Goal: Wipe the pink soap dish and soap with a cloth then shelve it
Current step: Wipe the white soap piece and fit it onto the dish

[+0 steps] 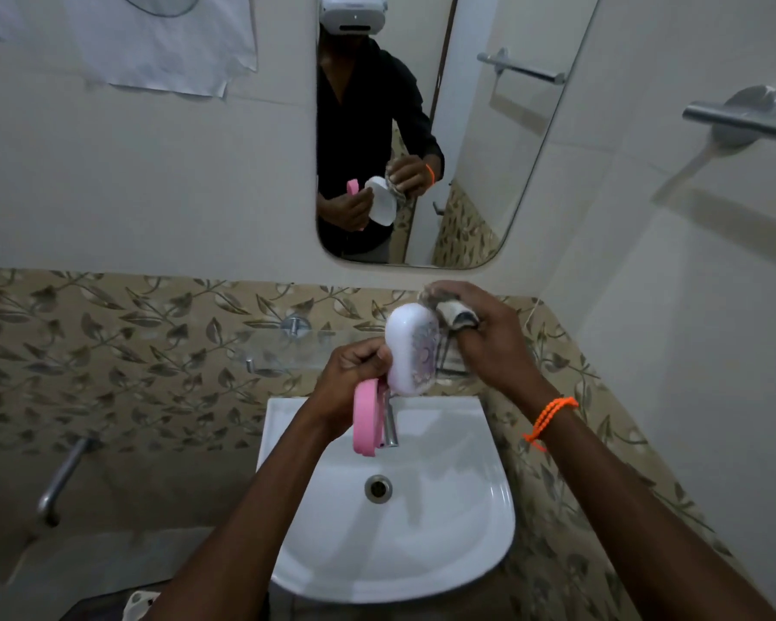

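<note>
Centre of frame, above the white basin (422, 553): my left hand (355, 374) is clamped on the pink soap dish (368, 416), its white part (408, 351) tilted up and the pink part hanging over the tap (391, 425). My right hand (480, 333) is closed around a bunched cloth (455, 313), just beside the dish. A glass shelf (296, 347) lies behind, partly hidden by both hands. The mirror (422, 127) above repeats the hold. The soap itself cannot be made out.
</note>
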